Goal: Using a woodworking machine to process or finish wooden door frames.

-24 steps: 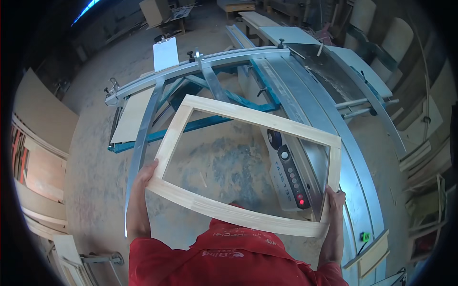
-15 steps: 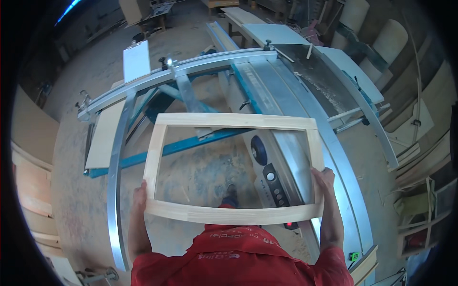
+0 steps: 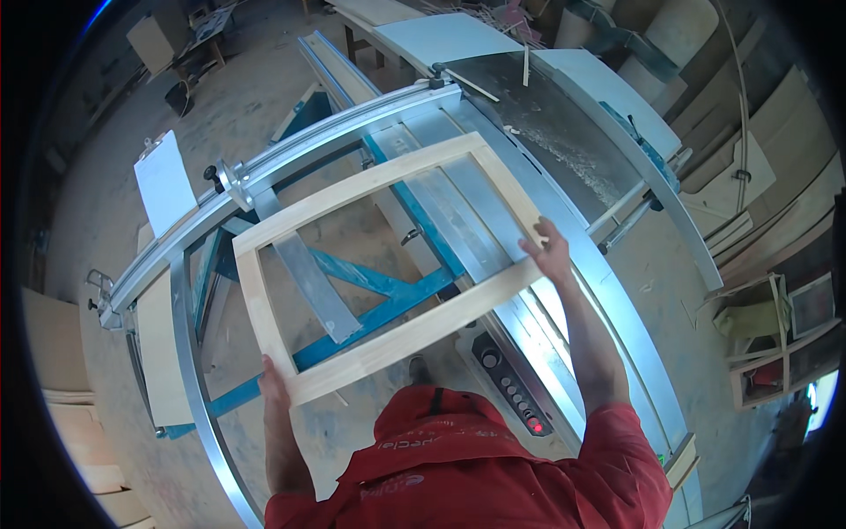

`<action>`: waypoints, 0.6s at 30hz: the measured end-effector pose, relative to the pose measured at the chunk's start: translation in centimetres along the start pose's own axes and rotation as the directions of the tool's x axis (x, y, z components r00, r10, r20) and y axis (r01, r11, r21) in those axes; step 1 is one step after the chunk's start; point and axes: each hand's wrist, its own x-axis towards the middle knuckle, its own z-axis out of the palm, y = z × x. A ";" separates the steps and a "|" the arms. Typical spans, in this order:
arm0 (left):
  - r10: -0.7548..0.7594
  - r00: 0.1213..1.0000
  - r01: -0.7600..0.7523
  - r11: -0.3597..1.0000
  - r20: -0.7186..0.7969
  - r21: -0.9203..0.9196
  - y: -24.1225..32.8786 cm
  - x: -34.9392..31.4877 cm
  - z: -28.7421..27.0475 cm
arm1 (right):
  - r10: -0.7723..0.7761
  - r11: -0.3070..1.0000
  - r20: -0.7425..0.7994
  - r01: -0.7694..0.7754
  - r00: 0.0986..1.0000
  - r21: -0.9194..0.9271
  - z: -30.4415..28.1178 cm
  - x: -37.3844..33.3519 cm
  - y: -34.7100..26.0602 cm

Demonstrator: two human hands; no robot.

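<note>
Both hands hold a rectangular, pale wooden frame (image 3: 414,332) tilted over a sliding table saw. My left hand (image 3: 275,384) is closed on its near left corner. At the near right corner, my right hand (image 3: 553,252) grips the side piece, with the thumb and forefinger showing on the wood. The far right part of the frame lies over the silver sliding table (image 3: 480,242); I cannot tell whether it touches. Its left part is above the teal support frame (image 3: 388,309) and a flat metal bar (image 3: 315,286).
A long aluminium fence (image 3: 344,134) crosses beyond the frame, with a clipboard (image 3: 165,185) at its left. A control panel (image 3: 507,379) with a lit red button sits below the sliding table. The dark saw table (image 3: 551,123) carries sawdust and offcuts. Boards (image 3: 793,176) lean at right.
The wooden frame has moved forward and turned, its right side now farther away than its left. My right hand has gone forward with it. The view has shifted too.
</note>
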 end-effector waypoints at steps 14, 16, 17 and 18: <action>-0.057 0.940 -0.085 0.917 0.338 0.390 6.5 1.9 8.5 | -0.005 0.853 0.359 0.191 0.933 -0.486 -0.3 -12.5 6.5; -0.040 0.948 -0.096 0.910 0.317 0.403 7.0 1.1 9.9 | -0.023 0.857 0.356 0.202 0.934 -0.474 -0.7 -12.5 7.2; -0.022 0.957 -0.102 0.908 0.290 0.407 7.2 0.8 10.3 | -0.030 0.864 0.349 0.200 0.937 -0.462 -0.9 -12.6 7.4; -0.003 0.965 -0.109 0.905 0.262 0.410 7.4 0.5 10.5 | -0.038 0.870 0.342 0.199 0.939 -0.451 -1.1 -12.6 7.6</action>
